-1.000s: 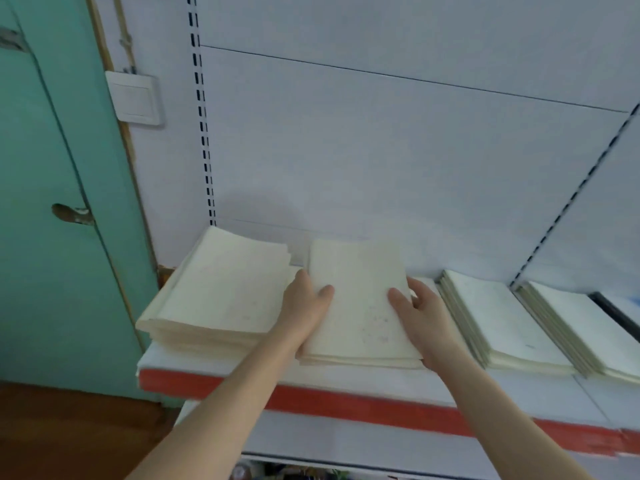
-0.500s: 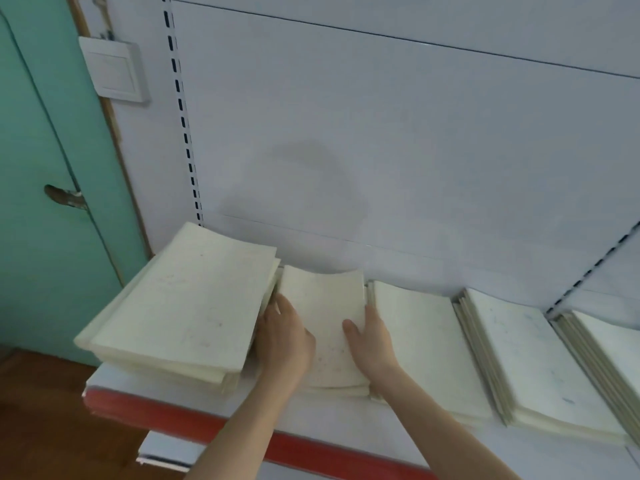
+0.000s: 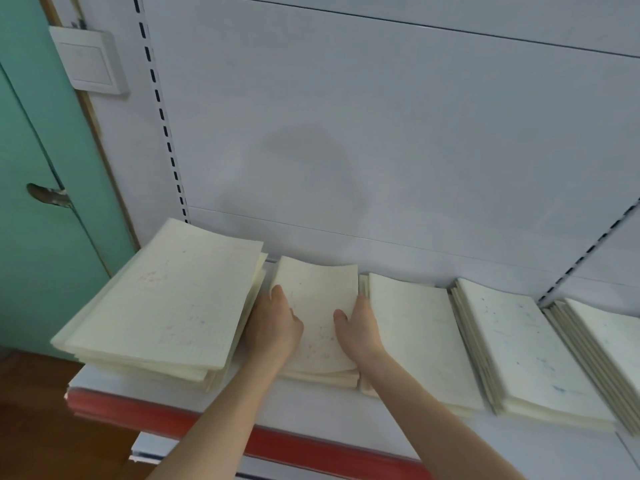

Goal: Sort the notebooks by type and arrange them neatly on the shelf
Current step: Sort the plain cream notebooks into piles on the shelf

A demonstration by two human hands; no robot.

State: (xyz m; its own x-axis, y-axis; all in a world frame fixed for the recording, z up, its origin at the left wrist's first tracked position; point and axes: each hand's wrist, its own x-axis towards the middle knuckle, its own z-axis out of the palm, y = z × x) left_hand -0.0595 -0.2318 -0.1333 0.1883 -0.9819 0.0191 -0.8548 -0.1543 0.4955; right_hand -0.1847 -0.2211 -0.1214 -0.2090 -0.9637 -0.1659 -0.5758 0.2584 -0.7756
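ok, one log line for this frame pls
step: squaring small notebook stack | left hand: holds its left edge | right hand: holds its right edge | thumbs: on top | neighbour: large stack on its left

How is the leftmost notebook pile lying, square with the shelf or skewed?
Skewed. The leftmost notebook pile lies turned at an angle to the red front edge of the shelf, and its layers are fanned unevenly.
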